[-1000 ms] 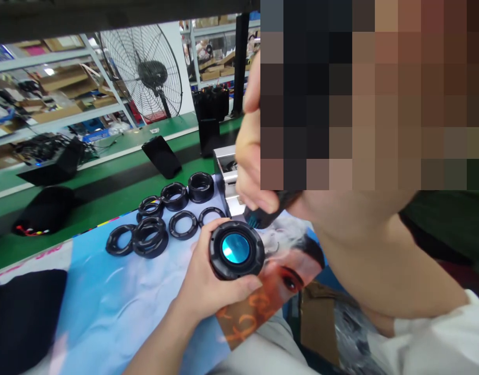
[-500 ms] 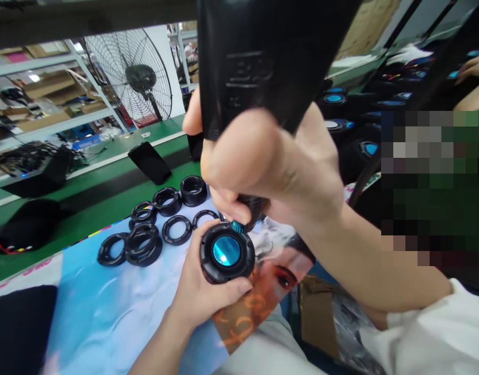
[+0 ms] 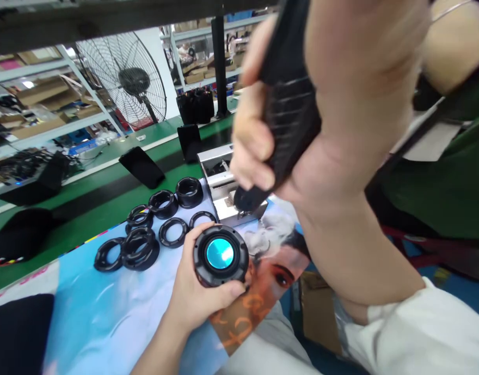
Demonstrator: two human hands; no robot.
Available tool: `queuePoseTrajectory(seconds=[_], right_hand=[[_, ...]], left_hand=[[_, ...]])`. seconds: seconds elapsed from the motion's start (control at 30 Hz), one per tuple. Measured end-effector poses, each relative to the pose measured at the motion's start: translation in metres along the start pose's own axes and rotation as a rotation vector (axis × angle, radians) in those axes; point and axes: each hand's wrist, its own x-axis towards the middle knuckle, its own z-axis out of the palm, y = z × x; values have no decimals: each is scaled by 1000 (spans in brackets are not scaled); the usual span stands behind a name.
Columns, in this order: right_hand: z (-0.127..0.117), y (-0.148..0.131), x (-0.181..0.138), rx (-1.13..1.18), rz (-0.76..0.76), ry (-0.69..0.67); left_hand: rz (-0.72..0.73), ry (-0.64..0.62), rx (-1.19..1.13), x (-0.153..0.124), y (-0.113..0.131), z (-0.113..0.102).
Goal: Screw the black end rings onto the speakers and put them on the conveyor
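The left hand [image 3: 200, 294] grips a round black speaker-like unit with a notched rim and a shiny blue disc at its centre [image 3: 220, 254], fingers wrapped around its far left side and thumb laid along the lower edge, disc facing up toward the camera. The unit is over a glossy blue sheet printed with part of a face [image 3: 102, 307], which covers the near part of a green bench [image 3: 86, 216]; whether it rests on the sheet cannot be told. The right hand [image 3: 333, 125] is closed around the ribbed grip of a black handheld tool [image 3: 290, 117], raised in front of the camera (its upper part is cut off by the frame). The tool's rounded lower end is apart from the unit and overlaps an open silver metal box [image 3: 223, 208] in the view; contact there cannot be judged. Left of that box and just beyond the left hand, thick and thin black notched rings [image 3: 189, 199] lie in a loose group on the sheet, some overlapping or stacked. A flat black rectangular panel [image 3: 142, 166] leans farther back on the bench, and a dark cloth-like piece [image 3: 18, 333] lies at the near left corner. Behind stand a large wire-caged fan [image 3: 133, 80] and grey metal shelves of cardboard [image 3: 32, 73].
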Motion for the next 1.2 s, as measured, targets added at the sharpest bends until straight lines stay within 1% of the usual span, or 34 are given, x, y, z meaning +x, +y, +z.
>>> queuePoseTrajectory(seconds=[0.03,0.07,0.1,0.13,0.2,0.3,0.43,0.6,0.7,0.8,0.9,1.03,1.2], right_hand=[[-6,8,2,21,-79,11],[-12,19,4,33,-168,63],[-18,31,5,14,-165,104],[-23,44,5,10,-147,100],[-29,67,4,-16,-91,134],[-31,83,3,-43,-52,143],[-31,84,6,-47,-35,112],[-34,85,6,-8,23,63],[-31,82,6,9,-23,120],[-29,81,9,-21,-76,174],[-29,85,12,-75,-44,155],[-33,91,14,-66,-3,133],[-34,91,13,-82,-9,139]], left_hand=[[-13,-5,-19,0,0,1],[-24,-10,-39,0,1,1],[-33,-9,-52,0,1,2],[-41,-5,-57,0,1,2],[-47,7,-52,1,2,3],[-31,-2,-65,2,5,5],[-29,-21,-125,3,8,7],[-42,-24,-125,2,6,6],[-50,-16,-119,1,3,6],[-47,-16,-127,1,3,5],[-51,-20,-137,2,3,5],[-59,-29,-142,2,4,5],[-68,-38,-114,1,4,4]])
